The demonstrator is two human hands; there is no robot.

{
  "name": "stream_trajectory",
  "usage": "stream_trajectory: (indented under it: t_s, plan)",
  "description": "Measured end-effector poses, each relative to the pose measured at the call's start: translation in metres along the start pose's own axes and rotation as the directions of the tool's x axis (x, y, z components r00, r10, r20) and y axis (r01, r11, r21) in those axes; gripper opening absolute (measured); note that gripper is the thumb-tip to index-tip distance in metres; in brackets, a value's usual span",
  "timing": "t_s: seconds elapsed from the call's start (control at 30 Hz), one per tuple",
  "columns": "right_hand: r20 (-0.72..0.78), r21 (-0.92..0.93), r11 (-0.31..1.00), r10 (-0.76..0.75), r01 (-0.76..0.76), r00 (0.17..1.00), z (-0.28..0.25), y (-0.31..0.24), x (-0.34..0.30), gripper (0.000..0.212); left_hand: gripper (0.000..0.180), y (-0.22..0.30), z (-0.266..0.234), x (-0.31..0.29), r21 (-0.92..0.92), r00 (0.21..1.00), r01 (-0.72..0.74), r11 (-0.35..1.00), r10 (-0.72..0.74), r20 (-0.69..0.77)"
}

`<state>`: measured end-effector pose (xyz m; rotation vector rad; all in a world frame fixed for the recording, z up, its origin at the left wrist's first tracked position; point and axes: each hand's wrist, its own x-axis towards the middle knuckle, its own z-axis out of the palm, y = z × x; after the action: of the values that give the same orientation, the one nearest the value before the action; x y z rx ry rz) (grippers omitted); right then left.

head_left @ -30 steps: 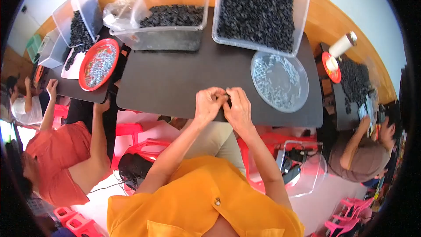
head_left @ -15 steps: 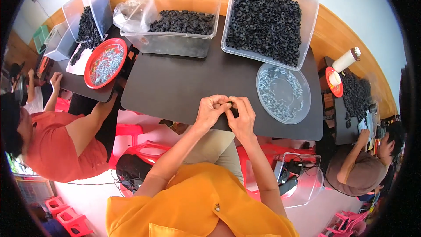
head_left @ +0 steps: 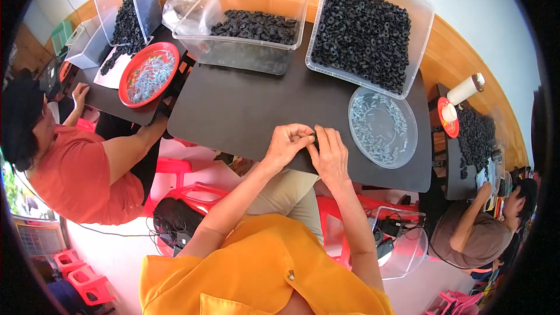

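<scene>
Left hand [head_left: 288, 144] and right hand [head_left: 330, 153], nearly closed, pinch a black piece [head_left: 315, 135] (mostly hidden).

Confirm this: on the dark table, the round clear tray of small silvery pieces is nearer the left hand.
Not quite: in the head view, the round clear tray of small silvery pieces on the dark table is nearer the right hand than the left hand.

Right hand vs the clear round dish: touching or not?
Apart. The head view shows a strip of dark tabletop between the right hand and the near-left rim of the clear round dish.
</scene>
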<state>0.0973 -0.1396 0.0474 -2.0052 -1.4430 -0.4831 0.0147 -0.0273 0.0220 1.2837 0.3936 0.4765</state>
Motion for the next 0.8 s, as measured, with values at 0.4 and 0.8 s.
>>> stream_trajectory:
  t_s: [0.4,0.8]
  plan:
    - [-0.006,0.090,0.995,0.052,-0.051,0.999,-0.003,-0.002,-0.001,0.030,0.019,0.006,-0.008,0.001,0.181,0.985,-0.018,0.983,-0.014,0.169]
    - [0.075,0.025,0.999,-0.021,0.020,0.997,0.003,-0.001,-0.005,0.028,0.021,0.008,-0.012,-0.002,0.157,0.981,0.026,0.987,-0.055,0.185]
